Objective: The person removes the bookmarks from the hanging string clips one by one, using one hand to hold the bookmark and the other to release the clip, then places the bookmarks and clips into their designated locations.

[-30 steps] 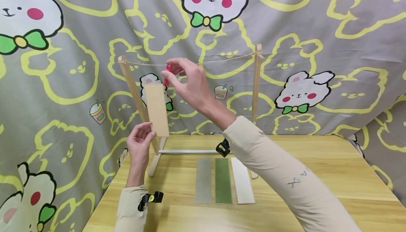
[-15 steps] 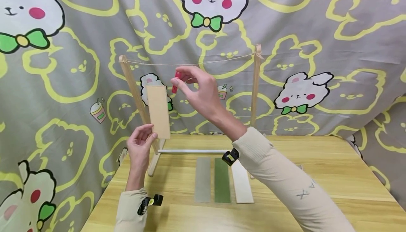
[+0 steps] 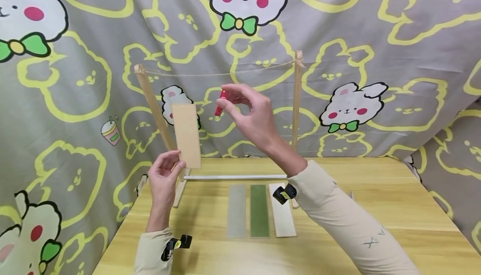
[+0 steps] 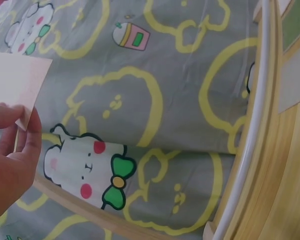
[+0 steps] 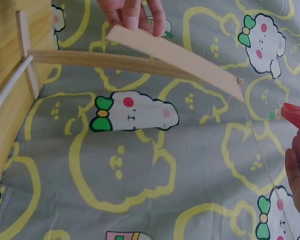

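My left hand (image 3: 162, 183) pinches a beige rectangular card (image 3: 187, 135) by its lower left edge, keeping it upright in front of the left post. In the left wrist view, thumb and fingers grip a corner of that card (image 4: 19, 80). To the card's right, my right hand (image 3: 255, 114) pinches a red clothespin (image 3: 218, 110) between thumb and fingers. Card and clothespin are apart. Above both, a thin string (image 3: 188, 74) runs between two wooden posts and sags slightly. Only part of the clothespin (image 5: 295, 113) shows at the edge of the right wrist view.
A left post (image 3: 152, 104) and a right post (image 3: 297, 104) stand on the wooden table (image 3: 210, 254), joined low by a white rod (image 3: 236, 177). Grey (image 3: 236, 210), green (image 3: 259, 210) and white (image 3: 284, 220) cards lie in a row. A patterned curtain (image 3: 353, 29) hangs behind.
My right hand has moved right and down with the clothespin, away from the string and the beige card. My left hand and its card have sunk slightly.
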Demonstrator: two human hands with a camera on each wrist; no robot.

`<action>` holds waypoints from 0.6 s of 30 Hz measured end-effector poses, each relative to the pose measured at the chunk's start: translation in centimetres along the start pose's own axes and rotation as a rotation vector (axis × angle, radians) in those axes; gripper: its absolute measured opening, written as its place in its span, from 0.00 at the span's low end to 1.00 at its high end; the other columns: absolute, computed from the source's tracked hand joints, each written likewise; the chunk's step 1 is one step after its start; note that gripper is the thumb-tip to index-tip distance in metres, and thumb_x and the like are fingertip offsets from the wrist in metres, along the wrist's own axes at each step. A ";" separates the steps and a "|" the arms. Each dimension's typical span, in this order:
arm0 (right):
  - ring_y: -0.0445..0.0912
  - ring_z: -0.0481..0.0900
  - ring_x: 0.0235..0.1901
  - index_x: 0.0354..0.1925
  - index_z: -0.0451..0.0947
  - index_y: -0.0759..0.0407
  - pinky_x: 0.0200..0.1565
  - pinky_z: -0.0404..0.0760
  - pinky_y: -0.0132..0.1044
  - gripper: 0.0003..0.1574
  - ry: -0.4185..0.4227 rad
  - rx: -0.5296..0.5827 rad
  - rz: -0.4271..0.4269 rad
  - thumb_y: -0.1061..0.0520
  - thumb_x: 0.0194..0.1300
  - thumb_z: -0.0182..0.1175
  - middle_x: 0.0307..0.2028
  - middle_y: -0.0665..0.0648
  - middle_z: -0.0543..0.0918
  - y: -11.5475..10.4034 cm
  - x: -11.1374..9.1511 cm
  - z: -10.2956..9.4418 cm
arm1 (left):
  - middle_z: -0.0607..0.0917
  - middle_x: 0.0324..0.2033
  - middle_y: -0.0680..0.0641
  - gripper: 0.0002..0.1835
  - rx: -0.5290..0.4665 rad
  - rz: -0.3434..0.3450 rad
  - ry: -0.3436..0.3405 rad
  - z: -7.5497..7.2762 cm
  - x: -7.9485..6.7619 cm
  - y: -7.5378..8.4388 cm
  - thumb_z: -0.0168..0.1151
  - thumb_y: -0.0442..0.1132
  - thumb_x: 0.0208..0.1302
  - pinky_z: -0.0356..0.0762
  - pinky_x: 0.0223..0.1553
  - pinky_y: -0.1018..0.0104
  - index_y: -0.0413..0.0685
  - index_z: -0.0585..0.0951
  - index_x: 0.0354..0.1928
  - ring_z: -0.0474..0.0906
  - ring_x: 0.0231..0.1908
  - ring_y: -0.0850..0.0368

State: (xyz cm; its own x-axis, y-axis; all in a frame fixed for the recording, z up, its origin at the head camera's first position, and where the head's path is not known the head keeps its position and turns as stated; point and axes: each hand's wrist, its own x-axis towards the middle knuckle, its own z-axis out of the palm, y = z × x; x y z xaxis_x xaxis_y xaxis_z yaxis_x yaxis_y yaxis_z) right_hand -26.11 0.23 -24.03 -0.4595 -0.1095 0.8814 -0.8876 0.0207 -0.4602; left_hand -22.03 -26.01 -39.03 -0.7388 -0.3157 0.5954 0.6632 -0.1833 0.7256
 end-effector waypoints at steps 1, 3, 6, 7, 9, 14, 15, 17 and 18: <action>0.45 0.84 0.40 0.52 0.83 0.67 0.49 0.85 0.38 0.17 0.008 0.004 -0.002 0.62 0.66 0.70 0.38 0.56 0.87 0.1 -0.2 -0.1 | 0.88 0.41 0.42 0.19 -0.007 0.001 0.000 0.1 -0.1 0.0 0.60 0.06 0.52 0.84 0.44 0.71 0.13 0.75 0.49 0.83 0.40 0.55; 0.46 0.85 0.40 0.51 0.84 0.67 0.49 0.86 0.39 0.17 0.023 0.015 -0.003 0.64 0.65 0.71 0.38 0.57 0.87 0.4 -0.5 -0.4 | 0.88 0.41 0.42 0.19 -0.009 0.003 -0.003 0.2 -0.2 0.1 0.61 0.07 0.52 0.84 0.44 0.71 0.13 0.75 0.49 0.83 0.39 0.56; 0.46 0.85 0.40 0.51 0.84 0.66 0.49 0.85 0.39 0.17 0.029 0.022 0.015 0.64 0.64 0.71 0.38 0.56 0.87 0.6 -1.1 -0.9 | 0.88 0.40 0.42 0.19 -0.012 0.005 -0.004 0.3 -0.6 0.2 0.61 0.07 0.52 0.84 0.43 0.71 0.13 0.75 0.48 0.83 0.39 0.56; 0.46 0.85 0.40 0.52 0.83 0.67 0.49 0.85 0.40 0.17 0.030 0.023 0.018 0.64 0.64 0.71 0.38 0.56 0.87 0.7 -1.3 -1.1 | 0.88 0.40 0.42 0.19 -0.010 0.010 -0.005 0.5 -0.6 0.2 0.60 0.06 0.52 0.84 0.43 0.72 0.13 0.75 0.48 0.83 0.38 0.56; 0.46 0.85 0.40 0.52 0.83 0.66 0.50 0.85 0.40 0.18 0.032 0.028 0.025 0.65 0.64 0.71 0.39 0.57 0.87 0.7 -1.7 -1.6 | 0.87 0.40 0.42 0.19 -0.020 0.018 -0.011 0.7 -0.7 0.2 0.60 0.06 0.52 0.84 0.42 0.71 0.13 0.75 0.48 0.82 0.38 0.55; 0.47 0.84 0.40 0.52 0.83 0.66 0.50 0.86 0.41 0.17 0.035 0.030 0.030 0.66 0.65 0.70 0.40 0.56 0.87 0.6 -2.6 -2.6 | 0.87 0.40 0.42 0.18 -0.019 0.011 -0.013 1.1 -1.2 0.3 0.60 0.07 0.53 0.84 0.41 0.72 0.14 0.76 0.48 0.82 0.39 0.55; 0.47 0.84 0.40 0.52 0.83 0.66 0.50 0.86 0.41 0.17 0.034 0.027 0.031 0.66 0.65 0.70 0.40 0.56 0.86 0.7 -2.8 -2.7 | 0.87 0.40 0.42 0.18 -0.013 0.006 -0.013 1.2 -1.3 0.3 0.61 0.07 0.53 0.84 0.41 0.72 0.14 0.76 0.48 0.82 0.39 0.55; 0.46 0.84 0.40 0.52 0.83 0.66 0.50 0.86 0.41 0.17 0.036 0.024 0.033 0.66 0.65 0.70 0.39 0.55 0.86 0.7 -3.2 -3.1 | 0.87 0.40 0.43 0.18 0.002 -0.006 -0.014 1.3 -1.6 0.3 0.61 0.08 0.53 0.84 0.41 0.72 0.15 0.76 0.48 0.82 0.40 0.56; 0.46 0.84 0.39 0.52 0.83 0.66 0.50 0.86 0.41 0.17 0.038 0.023 0.033 0.67 0.64 0.70 0.39 0.55 0.86 0.7 -3.4 -3.3 | 0.87 0.40 0.43 0.18 0.010 -0.010 -0.017 1.3 -1.7 0.3 0.61 0.08 0.53 0.84 0.42 0.72 0.15 0.76 0.48 0.83 0.40 0.56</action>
State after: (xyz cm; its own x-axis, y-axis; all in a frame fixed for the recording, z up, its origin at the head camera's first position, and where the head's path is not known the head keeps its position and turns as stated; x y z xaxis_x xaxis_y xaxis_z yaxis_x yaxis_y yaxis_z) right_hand -25.27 3.86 -27.05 -0.4895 -0.0714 0.8691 -0.8713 0.0004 -0.4907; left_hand -20.74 -24.25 -39.42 -0.7475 -0.2978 0.5938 0.6545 -0.1770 0.7351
